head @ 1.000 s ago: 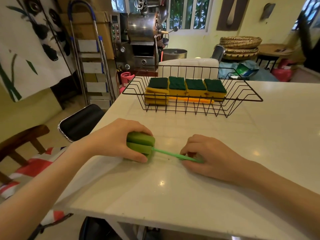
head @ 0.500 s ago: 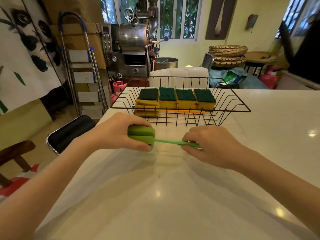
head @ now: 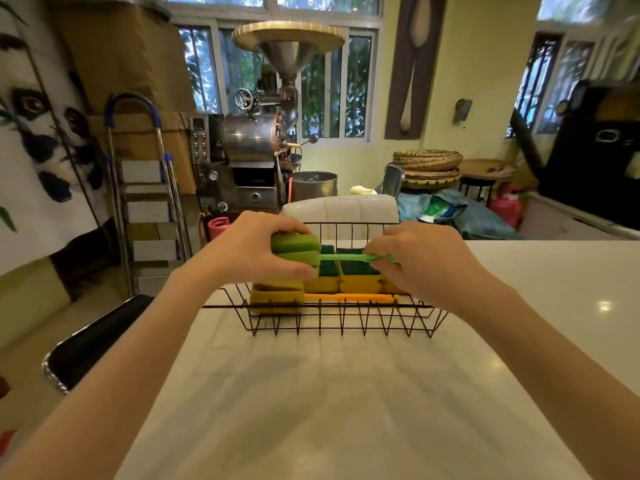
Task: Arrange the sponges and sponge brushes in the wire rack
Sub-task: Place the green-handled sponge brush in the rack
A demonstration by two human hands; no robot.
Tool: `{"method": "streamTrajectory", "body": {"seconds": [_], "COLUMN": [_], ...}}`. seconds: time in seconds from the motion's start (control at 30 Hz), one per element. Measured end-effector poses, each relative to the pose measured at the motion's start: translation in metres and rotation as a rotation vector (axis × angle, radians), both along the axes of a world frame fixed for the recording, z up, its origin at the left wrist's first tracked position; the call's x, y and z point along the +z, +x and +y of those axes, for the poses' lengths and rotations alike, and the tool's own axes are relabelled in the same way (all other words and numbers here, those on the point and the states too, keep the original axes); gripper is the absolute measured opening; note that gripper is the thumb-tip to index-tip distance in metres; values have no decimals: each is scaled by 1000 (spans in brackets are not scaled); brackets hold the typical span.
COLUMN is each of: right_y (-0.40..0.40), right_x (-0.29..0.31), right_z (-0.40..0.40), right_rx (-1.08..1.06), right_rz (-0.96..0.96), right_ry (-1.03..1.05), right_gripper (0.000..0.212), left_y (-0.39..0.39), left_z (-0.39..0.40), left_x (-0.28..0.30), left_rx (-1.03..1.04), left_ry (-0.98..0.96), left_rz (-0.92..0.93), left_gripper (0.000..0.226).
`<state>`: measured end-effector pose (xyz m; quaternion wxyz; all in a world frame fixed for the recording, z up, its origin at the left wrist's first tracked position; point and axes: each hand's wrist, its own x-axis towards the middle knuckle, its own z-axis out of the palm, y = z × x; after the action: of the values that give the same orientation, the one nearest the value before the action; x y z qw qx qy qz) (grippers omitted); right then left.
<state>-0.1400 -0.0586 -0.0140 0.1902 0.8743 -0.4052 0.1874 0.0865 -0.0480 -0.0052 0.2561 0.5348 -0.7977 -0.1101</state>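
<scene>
A green sponge brush hangs level in the air above the black wire rack. My left hand grips its green sponge head, and my right hand pinches its thin green handle. Inside the rack sits a row of yellow sponges with dark green tops, partly hidden behind my hands. An orange sponge brush lies in the rack in front of them, its yellow sponge head at the left.
The rack stands on a white glossy table. A black chair seat is at the table's left edge and a white chair back behind the rack. A stepladder and metal roaster machine stand further back.
Both hands have lifted the green sponge brush off the table and carried it forward, from the table in front of the rack to above the sponges.
</scene>
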Motion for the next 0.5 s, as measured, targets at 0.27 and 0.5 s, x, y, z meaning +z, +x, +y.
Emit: {"method": "streamTrajectory", "body": {"seconds": [0.27,0.5], "right_y": [-1,-8], "right_x": [10,3], "right_z": [-32,-43], "right_rx": [-92,39], "right_rz": [-65,-624], "right_ry": [40,-84], "right_gripper": [30,23], "left_y": [-6,-18], "left_z": [-35,-35], "left_x": [0,10], "left_rx": [17,46], "left_ry": [-114,-449], "left_rz": [88,598], "left_gripper": [54,99]}}
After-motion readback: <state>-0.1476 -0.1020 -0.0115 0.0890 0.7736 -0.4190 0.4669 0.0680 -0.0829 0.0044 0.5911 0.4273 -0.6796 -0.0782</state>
